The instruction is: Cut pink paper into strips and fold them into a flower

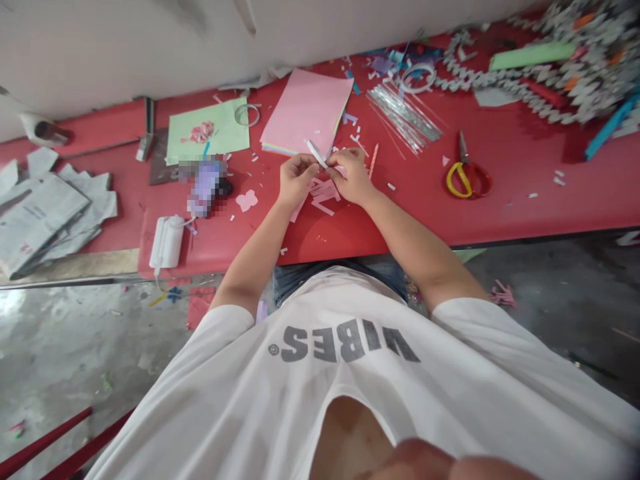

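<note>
Both hands meet over the red table, close to the near edge of a stack of pink paper. Between them is a small white roll, apparently tape, tilted on edge. My left hand pinches its lower left side. My right hand has thumb and finger pressed together at its lower right end; what they grip is too small to make out. Pink paper strips lie just below the hands. A pink flower-shaped cutout rests to the left, and a pink striped stick is beside my right hand.
Yellow-and-red scissors and silver wires lie to the right. Leftward are green paper, a blurred phone-like object, a white power bank and newspapers. Grey garlands fill the far right.
</note>
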### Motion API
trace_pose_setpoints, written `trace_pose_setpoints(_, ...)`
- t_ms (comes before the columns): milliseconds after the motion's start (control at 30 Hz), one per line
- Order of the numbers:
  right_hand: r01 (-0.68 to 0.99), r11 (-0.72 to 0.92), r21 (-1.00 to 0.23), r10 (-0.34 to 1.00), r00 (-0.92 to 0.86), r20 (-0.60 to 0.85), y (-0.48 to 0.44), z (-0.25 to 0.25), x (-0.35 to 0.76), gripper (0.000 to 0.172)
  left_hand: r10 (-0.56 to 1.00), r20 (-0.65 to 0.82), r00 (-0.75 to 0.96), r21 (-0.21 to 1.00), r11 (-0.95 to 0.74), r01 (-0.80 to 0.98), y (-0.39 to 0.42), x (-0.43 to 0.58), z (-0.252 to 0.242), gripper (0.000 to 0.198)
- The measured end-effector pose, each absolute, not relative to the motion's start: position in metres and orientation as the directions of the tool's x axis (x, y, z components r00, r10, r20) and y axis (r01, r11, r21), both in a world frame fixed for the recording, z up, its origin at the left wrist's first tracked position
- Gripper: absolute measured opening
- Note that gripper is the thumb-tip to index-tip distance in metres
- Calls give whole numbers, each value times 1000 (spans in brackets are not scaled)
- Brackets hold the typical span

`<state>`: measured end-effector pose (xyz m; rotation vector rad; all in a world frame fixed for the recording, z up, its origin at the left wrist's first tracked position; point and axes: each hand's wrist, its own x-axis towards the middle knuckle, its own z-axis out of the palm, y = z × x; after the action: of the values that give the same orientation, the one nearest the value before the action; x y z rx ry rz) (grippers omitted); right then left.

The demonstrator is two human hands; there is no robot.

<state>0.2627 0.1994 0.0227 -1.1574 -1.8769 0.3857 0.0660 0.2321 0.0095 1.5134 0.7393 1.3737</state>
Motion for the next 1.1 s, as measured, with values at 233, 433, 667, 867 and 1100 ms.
trace_pose_setpoints(233, 595, 455, -663, 875, -159, 458, 199, 23, 260, 31, 896, 424, 131, 906, -421, -51, 237, 65, -2, 53)
trace_pose_setpoints(433, 613, 474, -632, 823, -53, 566, 201, 20, 263, 44, 862, 397, 315, 918, -366, -156, 240, 64, -7, 66)
trace_pose_setpoints(667, 671, 408, -619, 833, 2, 553, 198, 25, 266, 45, 823, 384, 418, 923, -333, -192, 240, 60, -4, 66)
trace_pose_setpoints(867, 683, 408, -606, 816, 26, 578, 201, 20, 266, 35, 849, 314, 424, 948, -261, -179, 231, 59, 6, 65)
trace_pose_setpoints(1100, 725, 429, -539, 761, 31, 648, 206, 14, 266, 36, 864, 394, 313, 912, -326, -248, 232, 65, 0, 63)
